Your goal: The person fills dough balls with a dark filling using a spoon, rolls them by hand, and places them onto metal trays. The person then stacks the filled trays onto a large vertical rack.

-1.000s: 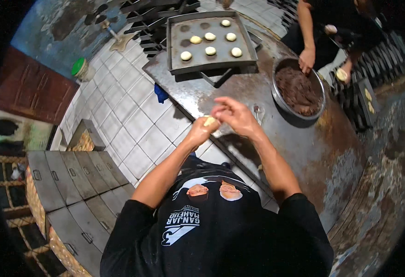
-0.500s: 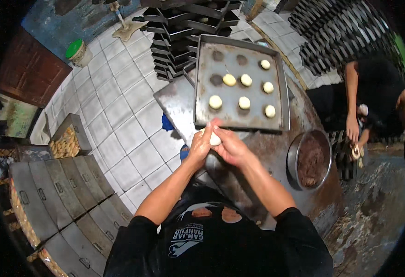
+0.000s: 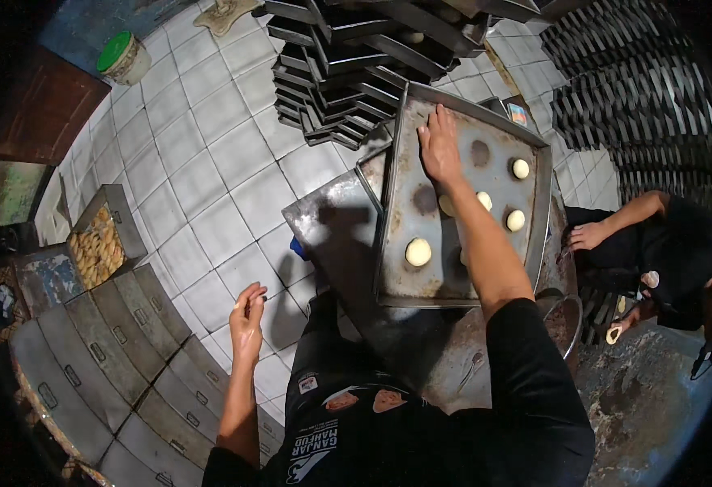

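My right hand (image 3: 440, 148) reaches into the far left part of a shallow metal baking tray (image 3: 401, 298). Its fingers are stretched out, palm down; whether a dough ball lies under the palm is hidden. Pale round dough balls (image 3: 418, 252) sit spaced in the tray, with dark round patches between them, such as a dark patch (image 3: 480, 153) to the right of my hand. My right forearm covers part of the tray and some of the dough. Off to the left, above the floor, my left hand (image 3: 247, 323) is raised with nothing in it, fingers apart.
Stacked dark trays (image 3: 340, 73) stand beyond the table. The metal bowl (image 3: 569, 325) of dark filling is partly behind my arm. At right a co-worker's hand (image 3: 634, 315) holds a pale piece. Metal boxes (image 3: 96, 349) and a bin of baked pieces (image 3: 98, 247) are at left.
My hands were together around a piece of dough at the tray's near edge. They have parted: the right went forward into the tray, the left moved away leftward. The whole view has shifted.
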The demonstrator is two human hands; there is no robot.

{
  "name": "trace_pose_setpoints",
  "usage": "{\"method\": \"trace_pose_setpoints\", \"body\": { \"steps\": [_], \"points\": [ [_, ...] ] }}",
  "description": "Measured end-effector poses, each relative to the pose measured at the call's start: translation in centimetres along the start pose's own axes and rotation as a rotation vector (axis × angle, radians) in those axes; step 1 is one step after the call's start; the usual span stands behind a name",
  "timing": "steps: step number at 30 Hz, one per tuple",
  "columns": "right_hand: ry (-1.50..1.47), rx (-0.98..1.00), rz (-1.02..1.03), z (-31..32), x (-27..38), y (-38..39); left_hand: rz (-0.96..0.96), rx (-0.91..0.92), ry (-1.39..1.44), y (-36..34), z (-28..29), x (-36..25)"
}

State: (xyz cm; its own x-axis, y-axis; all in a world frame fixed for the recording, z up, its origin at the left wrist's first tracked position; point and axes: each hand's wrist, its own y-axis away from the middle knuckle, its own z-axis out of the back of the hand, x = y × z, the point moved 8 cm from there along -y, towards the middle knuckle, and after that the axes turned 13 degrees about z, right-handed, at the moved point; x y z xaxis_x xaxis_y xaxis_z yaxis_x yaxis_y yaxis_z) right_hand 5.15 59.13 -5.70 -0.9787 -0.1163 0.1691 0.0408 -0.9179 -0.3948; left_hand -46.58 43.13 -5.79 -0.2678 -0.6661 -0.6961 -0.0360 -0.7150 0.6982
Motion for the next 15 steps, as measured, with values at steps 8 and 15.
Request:
{"method": "trace_pose_setpoints", "body": {
  "steps": [8, 15],
  "points": [
    [-0.991, 0.151, -0.511, 6.3, -2.0, -0.1, -0.124, 0.246, 0.04, 0.6, -7.9, -5.1],
    [-0.263, 0.238, -0.483, 10.1, 3.2, 16.7, -0.255, 0.554, 0.001, 6.8, -19.0, -7.4]
  ]
}}
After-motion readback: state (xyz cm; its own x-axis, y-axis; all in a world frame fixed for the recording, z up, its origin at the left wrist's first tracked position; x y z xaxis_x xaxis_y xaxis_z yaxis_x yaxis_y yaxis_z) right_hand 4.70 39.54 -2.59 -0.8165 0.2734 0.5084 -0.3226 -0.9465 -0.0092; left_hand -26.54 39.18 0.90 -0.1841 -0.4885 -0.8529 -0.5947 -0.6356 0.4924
